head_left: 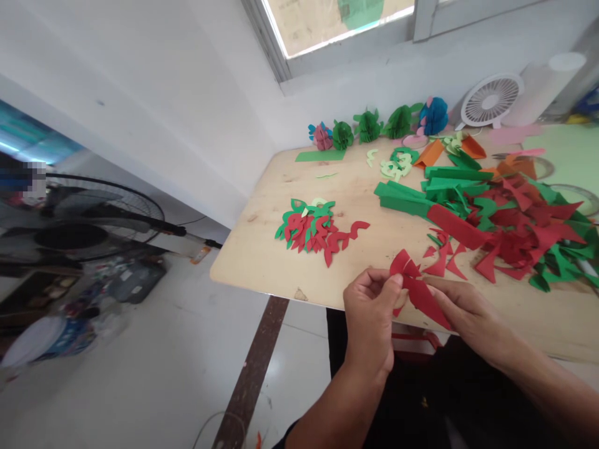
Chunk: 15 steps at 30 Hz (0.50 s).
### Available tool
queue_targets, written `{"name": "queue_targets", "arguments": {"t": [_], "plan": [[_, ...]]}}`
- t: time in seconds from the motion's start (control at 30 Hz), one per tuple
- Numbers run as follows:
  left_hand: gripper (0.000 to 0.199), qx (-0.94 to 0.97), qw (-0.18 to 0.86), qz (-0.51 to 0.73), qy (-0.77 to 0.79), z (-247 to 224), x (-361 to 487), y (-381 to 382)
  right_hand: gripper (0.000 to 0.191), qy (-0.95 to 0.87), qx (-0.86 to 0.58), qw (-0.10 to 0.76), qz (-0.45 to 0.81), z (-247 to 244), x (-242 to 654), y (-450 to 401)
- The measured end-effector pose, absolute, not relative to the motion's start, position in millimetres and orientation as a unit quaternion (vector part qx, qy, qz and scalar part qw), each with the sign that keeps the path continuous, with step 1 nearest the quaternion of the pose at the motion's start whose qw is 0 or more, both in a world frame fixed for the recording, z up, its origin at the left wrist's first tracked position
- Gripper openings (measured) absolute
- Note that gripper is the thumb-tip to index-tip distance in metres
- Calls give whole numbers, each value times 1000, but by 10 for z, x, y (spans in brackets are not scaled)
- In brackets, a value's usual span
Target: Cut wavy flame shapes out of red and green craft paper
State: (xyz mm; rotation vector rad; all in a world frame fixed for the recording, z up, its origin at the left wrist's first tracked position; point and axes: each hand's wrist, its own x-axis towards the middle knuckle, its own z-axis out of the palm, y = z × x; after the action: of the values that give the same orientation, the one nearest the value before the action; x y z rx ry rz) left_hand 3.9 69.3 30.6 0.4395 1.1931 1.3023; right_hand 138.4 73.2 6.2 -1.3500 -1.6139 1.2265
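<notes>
My left hand (374, 305) is closed at the table's front edge, its thumb and fingers pinching a piece of red paper (403, 263) with cut, curved edges. From the other side, my right hand (463, 308) grips a larger strip of red paper (425, 304) that slants down toward me. The two red parts meet between my hands; whether they are still joined I cannot tell. Beyond my left hand lies a pile of small red and green cut-out shapes (311, 227). Red paper scraps (444, 255) lie just past my right hand.
Folded green paper strips (407, 198) and a heap of red and green offcuts (528, 227) cover the table's right side. Honeycomb paper figures (369, 126) line the wall beside a small white fan (491, 100). A large floor fan (79, 231) stands left of the wooden table (253, 249).
</notes>
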Motion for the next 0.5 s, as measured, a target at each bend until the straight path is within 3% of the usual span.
{"name": "queue_targets", "arguments": {"t": [0.5], "plan": [[12,176,622,567,511,343,103,705,27,-615,-503,354,493,76,1372,748]]}}
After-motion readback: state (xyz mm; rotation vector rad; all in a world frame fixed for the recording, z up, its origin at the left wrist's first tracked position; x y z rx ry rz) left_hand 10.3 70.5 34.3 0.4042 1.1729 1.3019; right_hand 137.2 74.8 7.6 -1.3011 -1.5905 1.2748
